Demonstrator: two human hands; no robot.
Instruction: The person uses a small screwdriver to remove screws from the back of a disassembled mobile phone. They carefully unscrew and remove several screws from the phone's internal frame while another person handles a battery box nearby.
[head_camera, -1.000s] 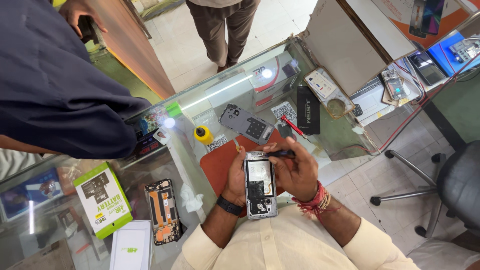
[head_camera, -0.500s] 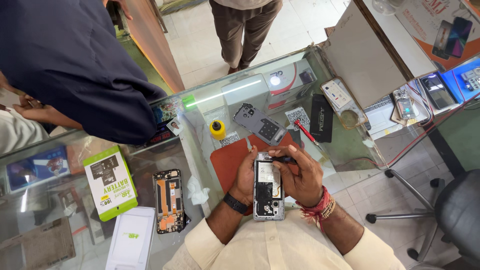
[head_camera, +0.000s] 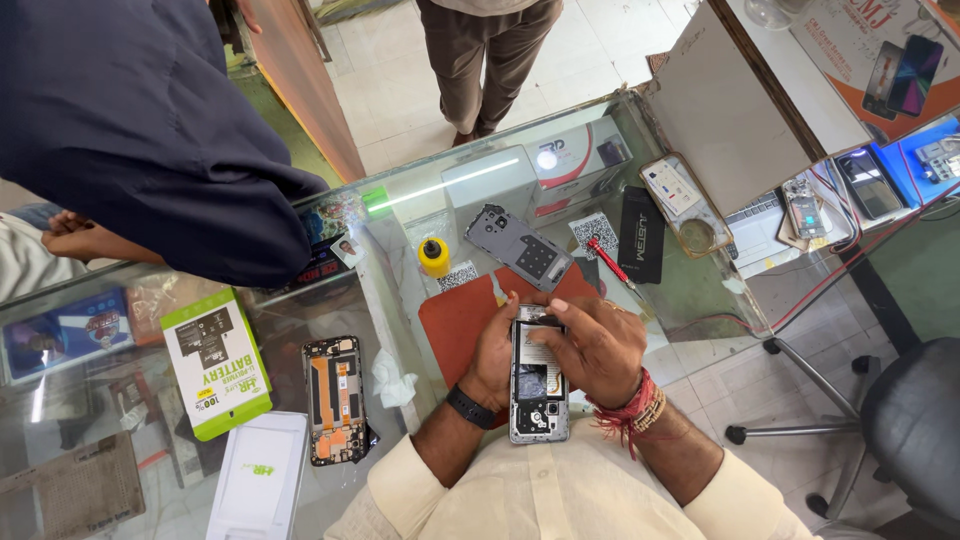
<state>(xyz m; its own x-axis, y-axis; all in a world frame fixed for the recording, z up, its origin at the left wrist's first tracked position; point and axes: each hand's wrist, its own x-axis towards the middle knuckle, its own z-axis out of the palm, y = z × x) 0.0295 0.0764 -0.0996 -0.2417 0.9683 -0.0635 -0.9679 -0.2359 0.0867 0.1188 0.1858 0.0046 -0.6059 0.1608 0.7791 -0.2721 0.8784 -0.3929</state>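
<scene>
Seen from above, the left hand grips the side of an opened silver smartphone with its back cover removed, held over a rust-red work mat on a glass counter. The right hand rests on the phone's upper half, fingers curled and pressing down. A small yellow bottle stands just beyond the mat.
</scene>
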